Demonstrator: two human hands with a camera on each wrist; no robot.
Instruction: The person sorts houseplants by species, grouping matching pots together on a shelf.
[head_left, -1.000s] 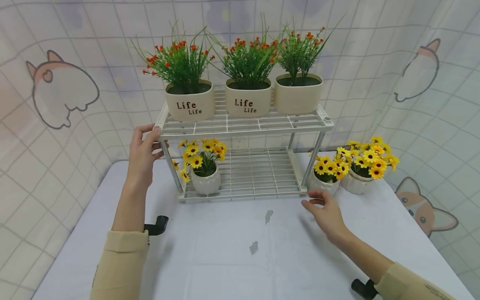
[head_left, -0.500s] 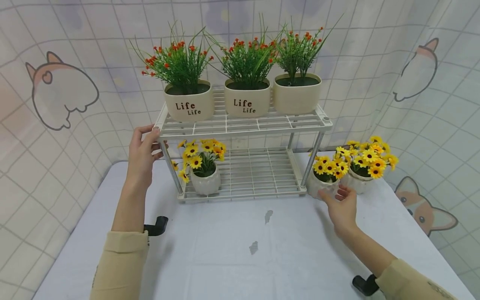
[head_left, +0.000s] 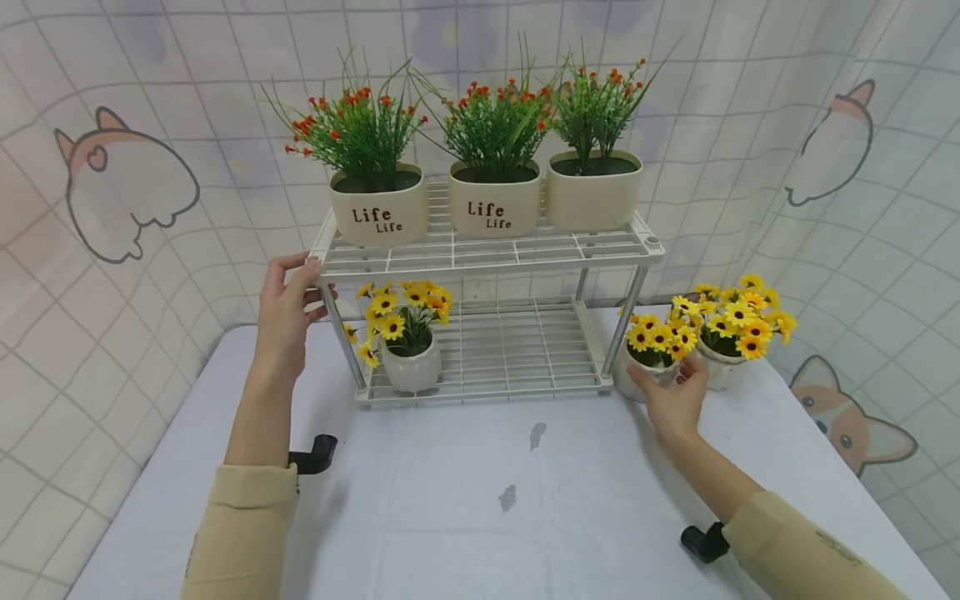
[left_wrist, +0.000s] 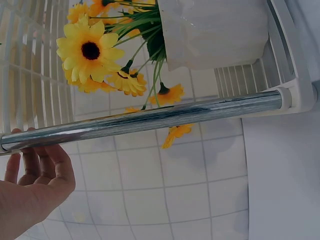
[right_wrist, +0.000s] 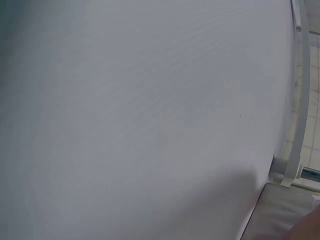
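Note:
A white two-tier wire rack (head_left: 491, 270) stands on the table. My left hand (head_left: 283, 321) grips its upper left front corner, thumb on top; in the left wrist view the fingers of that hand (left_wrist: 37, 187) curl at the end of the metal post (left_wrist: 150, 121). Beside the rack's right front leg sits a small white flowerpot (head_left: 628, 382) with yellow sunflowers. My right hand (head_left: 677, 404) holds this pot, thumb at its front and fingers at its right side. The right wrist view catches only a sliver of the pot (right_wrist: 282, 207).
Three cream planters with red flowers, left (head_left: 378, 208), middle (head_left: 495, 200) and right (head_left: 595, 192), line the top tier. Another sunflower pot (head_left: 412, 367) is on the lower tier's left. A further one (head_left: 723, 367) stands right of the held pot. A patterned curtain (head_left: 480, 50) hangs behind.
My right hand has moved right from the rack's lower front corner to the nearer sunflower pot and closed its fingers on it. The left hand has stayed on the rack's corner.

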